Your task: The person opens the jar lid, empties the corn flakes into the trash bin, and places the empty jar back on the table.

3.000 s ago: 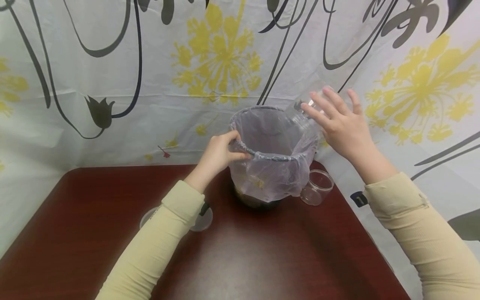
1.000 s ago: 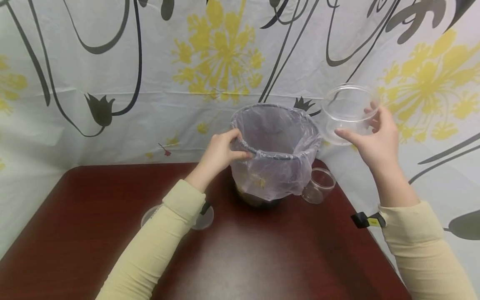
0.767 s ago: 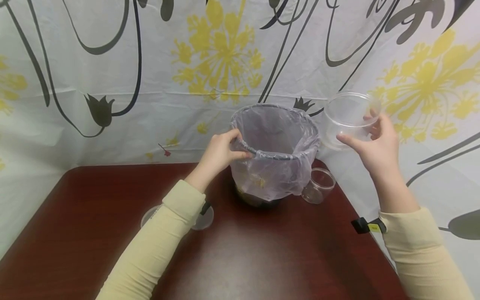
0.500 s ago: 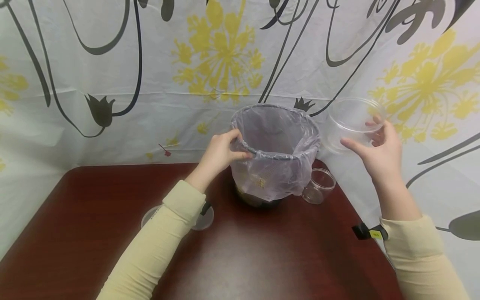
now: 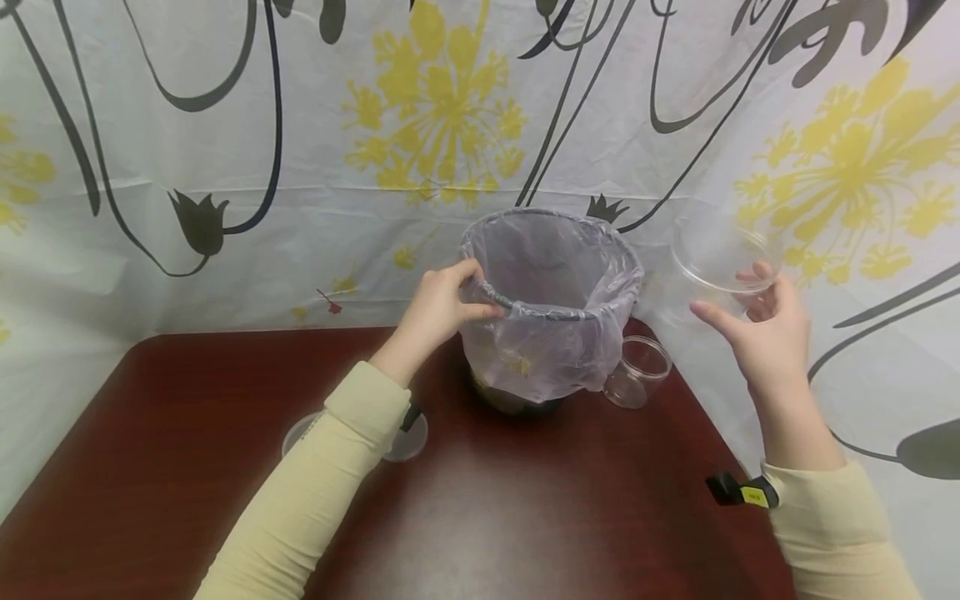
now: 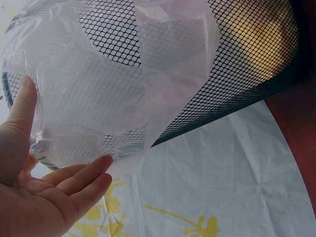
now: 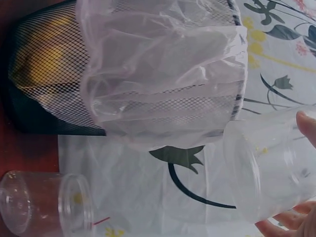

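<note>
A mesh wastebasket (image 6: pixel 222 84) stands on the table, lined with a thin pale plastic bag (image 5: pixel 540 358) folded over its rim. My left hand (image 5: pixel 435 308) grips the rim at its near left side, thumb and fingers on either side of the bag-covered edge. To the right of the wastebasket, my right hand (image 5: pixel 772 333) holds a clear plastic container (image 7: pixel 271 163) in the air. The container is upright, its mouth facing up, and looks empty. Through the lower mesh something yellowish shows in the left wrist view, but its kind is unclear.
A second clear plastic jar (image 5: pixel 637 372), without a lid, stands close to the wastebasket near the table's right edge. Round clear lids (image 5: pixel 407 437) lie partly hidden under my left forearm. A patterned curtain (image 5: pixel 300 167) hangs behind the dark red table (image 5: pixel 510 517).
Three seconds ago the container was tipped at the wastebasket's right rim. My right hand has since turned it upright, moved it right and lowered it slightly. My left hand has kept its place.
</note>
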The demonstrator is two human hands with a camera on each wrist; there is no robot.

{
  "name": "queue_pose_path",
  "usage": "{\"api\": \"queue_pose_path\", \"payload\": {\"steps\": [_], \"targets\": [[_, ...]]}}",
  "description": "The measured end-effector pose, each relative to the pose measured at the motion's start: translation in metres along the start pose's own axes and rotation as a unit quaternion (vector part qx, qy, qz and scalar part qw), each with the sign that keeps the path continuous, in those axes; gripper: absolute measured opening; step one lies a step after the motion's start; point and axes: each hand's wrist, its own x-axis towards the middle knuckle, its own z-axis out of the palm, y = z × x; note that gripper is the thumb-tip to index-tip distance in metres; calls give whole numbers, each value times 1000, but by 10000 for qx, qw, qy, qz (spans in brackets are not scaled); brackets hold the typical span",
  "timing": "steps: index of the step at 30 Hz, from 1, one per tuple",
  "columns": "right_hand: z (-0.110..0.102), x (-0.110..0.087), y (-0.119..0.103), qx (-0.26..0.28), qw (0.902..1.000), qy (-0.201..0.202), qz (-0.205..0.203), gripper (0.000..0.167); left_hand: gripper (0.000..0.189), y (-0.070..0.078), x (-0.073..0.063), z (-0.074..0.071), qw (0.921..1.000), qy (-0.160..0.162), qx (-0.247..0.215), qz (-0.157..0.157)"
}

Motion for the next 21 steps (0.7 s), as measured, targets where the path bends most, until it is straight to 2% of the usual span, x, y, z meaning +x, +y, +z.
{"api": "queue_pose_path", "payload": {"steps": [10, 21], "targets": [[5, -17, 23, -93, 9997, -143, 185, 80, 42, 0, 0, 0, 10000, 15, 38, 12], [12, -40, 45, -189, 9993, -307, 58, 80, 42, 1, 0, 0, 10000, 50, 41, 43]]}}
